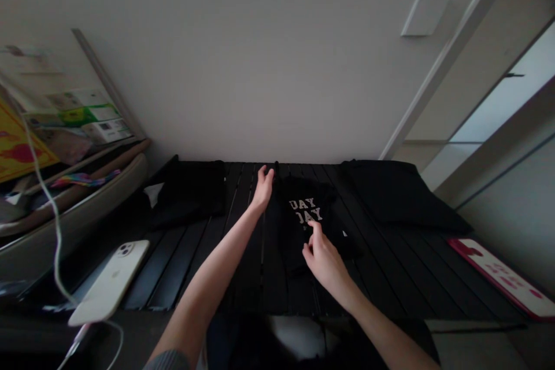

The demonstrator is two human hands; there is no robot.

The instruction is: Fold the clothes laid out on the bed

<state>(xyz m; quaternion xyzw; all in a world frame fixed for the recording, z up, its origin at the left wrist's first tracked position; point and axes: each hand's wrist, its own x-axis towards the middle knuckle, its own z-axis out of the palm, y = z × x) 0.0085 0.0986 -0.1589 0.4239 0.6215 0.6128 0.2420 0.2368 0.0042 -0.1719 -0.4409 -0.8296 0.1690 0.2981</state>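
Note:
A black garment [307, 225] with white block letters reading "DAY JAY" lies flat in the middle of a black slatted table [247, 283]. My right hand [324, 263] is over its lower part, with the fingers apart and the fingertips close to the lettering. My left hand [262, 189] reaches to the garment's far left edge, and the fingers are beside or touching the dark cloth. I cannot tell whether they pinch it. A folded black garment [186, 193] lies to the left, and a dark cloth pile [399, 196] lies to the right.
A white smartphone [108, 282] lies on the table's left edge, with a white cable [54, 202] hanging nearby. A beige bin [73, 191] holding papers and boxes stands at left. A red-and-white mat [503, 277] lies at right. A wall closes the far side.

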